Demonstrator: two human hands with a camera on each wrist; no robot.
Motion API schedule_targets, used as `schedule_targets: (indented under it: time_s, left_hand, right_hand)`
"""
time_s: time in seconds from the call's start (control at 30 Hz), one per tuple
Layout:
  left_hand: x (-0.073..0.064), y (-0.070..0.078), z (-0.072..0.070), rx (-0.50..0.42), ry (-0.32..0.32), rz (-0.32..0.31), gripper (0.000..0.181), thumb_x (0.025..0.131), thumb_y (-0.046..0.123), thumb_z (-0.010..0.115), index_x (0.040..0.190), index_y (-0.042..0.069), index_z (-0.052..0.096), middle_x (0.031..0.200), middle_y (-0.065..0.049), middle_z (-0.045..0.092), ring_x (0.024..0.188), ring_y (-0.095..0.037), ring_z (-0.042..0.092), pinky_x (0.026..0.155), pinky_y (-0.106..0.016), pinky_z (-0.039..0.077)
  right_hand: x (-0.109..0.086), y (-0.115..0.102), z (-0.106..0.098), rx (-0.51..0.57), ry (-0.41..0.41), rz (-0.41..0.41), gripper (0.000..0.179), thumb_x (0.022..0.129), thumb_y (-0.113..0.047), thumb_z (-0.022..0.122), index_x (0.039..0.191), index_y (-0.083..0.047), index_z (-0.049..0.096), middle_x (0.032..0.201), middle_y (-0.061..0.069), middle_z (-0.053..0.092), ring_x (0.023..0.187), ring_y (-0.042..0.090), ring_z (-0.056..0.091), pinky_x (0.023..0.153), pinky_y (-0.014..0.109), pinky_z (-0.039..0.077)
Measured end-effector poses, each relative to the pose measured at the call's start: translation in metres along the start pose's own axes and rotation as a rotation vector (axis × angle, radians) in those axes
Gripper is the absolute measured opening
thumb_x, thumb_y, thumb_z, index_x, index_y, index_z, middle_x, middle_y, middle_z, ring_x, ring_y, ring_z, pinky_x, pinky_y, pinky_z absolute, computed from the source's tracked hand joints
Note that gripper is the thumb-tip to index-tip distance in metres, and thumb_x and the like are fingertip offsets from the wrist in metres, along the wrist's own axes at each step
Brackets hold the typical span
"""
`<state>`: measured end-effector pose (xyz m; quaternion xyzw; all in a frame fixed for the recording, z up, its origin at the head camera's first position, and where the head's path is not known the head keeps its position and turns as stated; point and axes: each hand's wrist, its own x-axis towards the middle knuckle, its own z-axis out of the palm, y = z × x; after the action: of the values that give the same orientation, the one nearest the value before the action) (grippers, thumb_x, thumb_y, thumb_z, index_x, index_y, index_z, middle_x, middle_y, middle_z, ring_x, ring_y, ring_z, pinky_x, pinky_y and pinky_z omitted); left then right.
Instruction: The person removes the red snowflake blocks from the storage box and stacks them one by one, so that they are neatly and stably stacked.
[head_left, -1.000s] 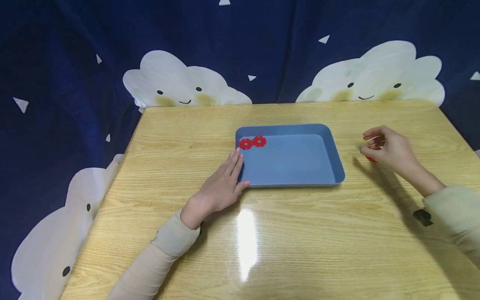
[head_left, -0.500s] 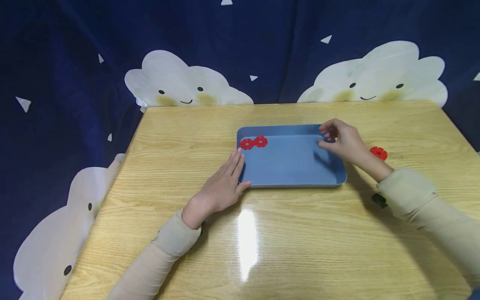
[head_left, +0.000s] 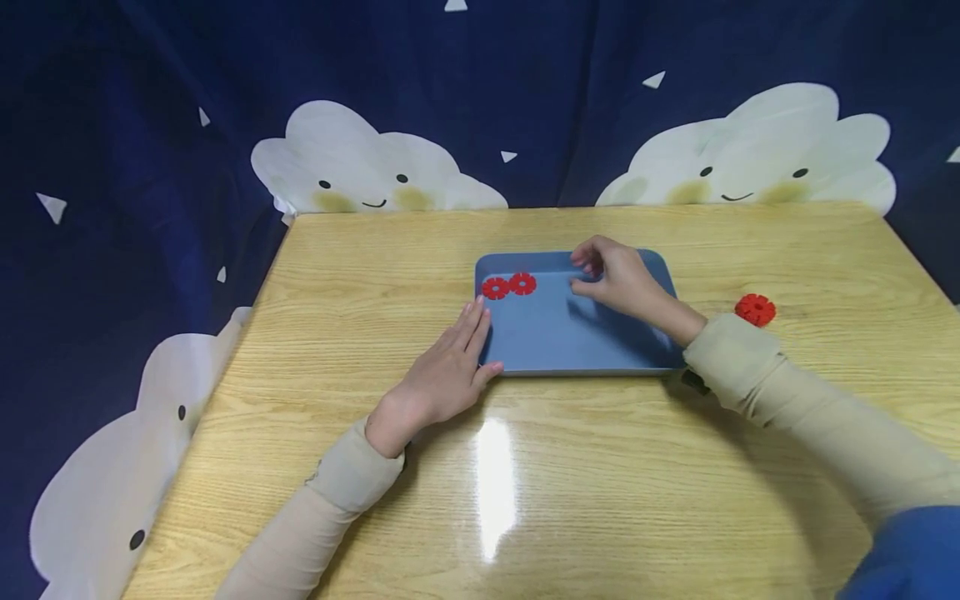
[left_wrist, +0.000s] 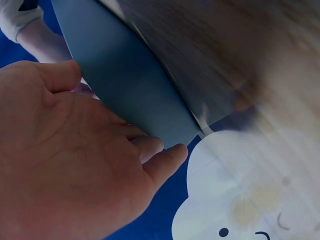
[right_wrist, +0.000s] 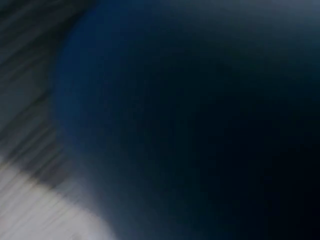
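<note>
In the head view a shallow blue tray (head_left: pixel 540 333) lies on the table. Two red notched plastic discs (head_left: pixel 522 284) sit side by side in its far left corner. My left hand (head_left: pixel 438 383) rests against the tray's left side with straight fingers; the left wrist view shows those fingertips (left_wrist: pixel 170 156) touching the tray wall (left_wrist: pixel 135 80). Above the tray's right half hovers my right hand (head_left: pixel 622 282), thumb and fingers bent in a pinch. Its red notched disc is mostly hidden by the fingers. The right wrist view is dark and blurred.
A small pile of red notched discs (head_left: pixel 755 309) lies on the wooden table (head_left: pixel 600 483) right of the tray. A dark blue curtain (head_left: pixel 555 100) with white clouds hangs behind and to the left. Something blue (head_left: pixel 907 554) shows at bottom right.
My right hand has moved left from the pile of red discs, past the tray's right wall, to above the tray. My left hand has stayed at the tray's left side.
</note>
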<state>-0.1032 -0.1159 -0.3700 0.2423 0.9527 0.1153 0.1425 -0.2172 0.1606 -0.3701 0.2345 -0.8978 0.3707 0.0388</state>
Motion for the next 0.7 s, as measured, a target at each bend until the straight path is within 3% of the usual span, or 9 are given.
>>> schedule_targets:
  time_s: [0.37, 0.7]
  left_hand:
    - [0.000, 0.000, 0.000, -0.012, -0.002, 0.003, 0.073, 0.106, 0.045, 0.031, 0.156, 0.003, -0.001, 0.163, -0.010, -0.015, 0.147, -0.021, -0.013, 0.119, -0.037, 0.007]
    - [0.000, -0.001, -0.001, 0.000, -0.016, 0.010, 0.073, 0.106, 0.047, 0.028, 0.156, 0.003, -0.002, 0.162, -0.010, -0.017, 0.147, -0.020, -0.015, 0.119, -0.036, 0.006]
  right_hand:
    - [0.010, -0.016, 0.033, 0.011, -0.096, 0.061, 0.034, 0.084, -0.005, 0.076, 0.112, 0.007, 0.061, 0.104, 0.020, 0.065, 0.088, 0.031, 0.063, 0.077, 0.042, 0.052]
    - [0.021, -0.015, 0.059, 0.034, -0.056, 0.148, 0.036, 0.085, -0.007, 0.074, 0.115, 0.007, 0.061, 0.111, 0.021, 0.064, 0.092, 0.031, 0.062, 0.082, 0.041, 0.052]
